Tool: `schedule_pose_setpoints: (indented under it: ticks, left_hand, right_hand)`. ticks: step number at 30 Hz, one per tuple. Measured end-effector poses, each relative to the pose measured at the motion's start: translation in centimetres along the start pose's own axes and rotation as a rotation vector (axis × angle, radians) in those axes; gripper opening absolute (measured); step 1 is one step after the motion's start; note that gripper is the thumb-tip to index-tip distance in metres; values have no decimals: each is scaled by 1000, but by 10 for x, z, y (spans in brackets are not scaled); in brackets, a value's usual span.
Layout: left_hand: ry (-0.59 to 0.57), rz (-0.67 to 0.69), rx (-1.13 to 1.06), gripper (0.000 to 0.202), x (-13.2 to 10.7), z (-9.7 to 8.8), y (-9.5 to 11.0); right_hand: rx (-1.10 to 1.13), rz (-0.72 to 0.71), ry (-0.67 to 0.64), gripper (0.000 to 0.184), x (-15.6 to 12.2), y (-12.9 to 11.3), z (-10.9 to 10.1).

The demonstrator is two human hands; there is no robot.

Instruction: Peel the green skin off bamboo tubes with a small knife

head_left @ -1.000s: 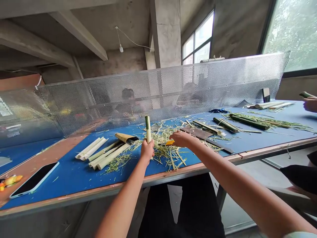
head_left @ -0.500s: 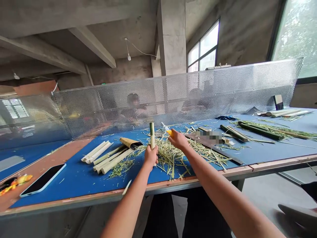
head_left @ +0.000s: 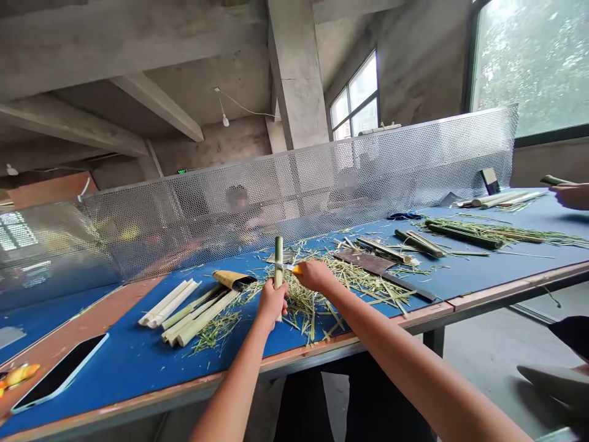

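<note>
My left hand (head_left: 272,301) is closed round a green bamboo stick (head_left: 278,259) and holds it upright on the blue mat (head_left: 129,350). My right hand (head_left: 314,274) grips a small knife with an orange handle (head_left: 297,269); its blade touches the side of the stick just above my left fist. Green shavings (head_left: 350,283) lie scattered under and around both hands. A pile of peeled pale sticks (head_left: 191,302) lies to the left of my left hand.
A phone (head_left: 59,371) lies at the mat's left. A cleaver (head_left: 381,273) and unpeeled green sticks (head_left: 462,234) lie to the right. A perforated metal screen (head_left: 322,178) runs along the back. Another person's hand (head_left: 570,195) shows at the far right.
My right hand picked the orange-handled knife off the mat, lifted it, then brought its blade against the upright stick. My left hand kept the stick upright.
</note>
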State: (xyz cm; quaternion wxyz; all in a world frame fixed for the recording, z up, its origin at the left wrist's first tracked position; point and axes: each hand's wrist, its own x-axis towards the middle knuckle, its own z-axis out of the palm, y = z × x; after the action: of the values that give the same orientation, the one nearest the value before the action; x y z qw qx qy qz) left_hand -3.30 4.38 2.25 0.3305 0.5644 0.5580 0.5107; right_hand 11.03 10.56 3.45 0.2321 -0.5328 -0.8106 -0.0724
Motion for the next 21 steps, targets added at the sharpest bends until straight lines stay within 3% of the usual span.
schedule_pose_setpoints:
  ticks: [6, 12, 15, 17, 19, 21]
  left_hand:
    - [29, -36, 112, 19, -3, -7, 2]
    - [122, 26, 241, 17, -9, -17, -6]
    - [146, 40, 290, 16, -15, -17, -2]
    - [108, -20, 238, 17, -17, -14, 8]
    - [60, -146, 103, 16, -15, -12, 20]
    - [27, -203, 5, 17, -14, -15, 28]
  right_hand:
    - [-28, -35, 22, 28, -1, -6, -3]
    - [-61, -34, 14, 29, -8, -15, -1]
    - [-76, -60, -24, 29, 2, -12, -7]
    - [-86, 5, -32, 30, 19, -10, -16]
    - [-79, 193, 25, 33, 39, -12, -22]
    - [-72, 230, 60, 34, 55, -17, -25]
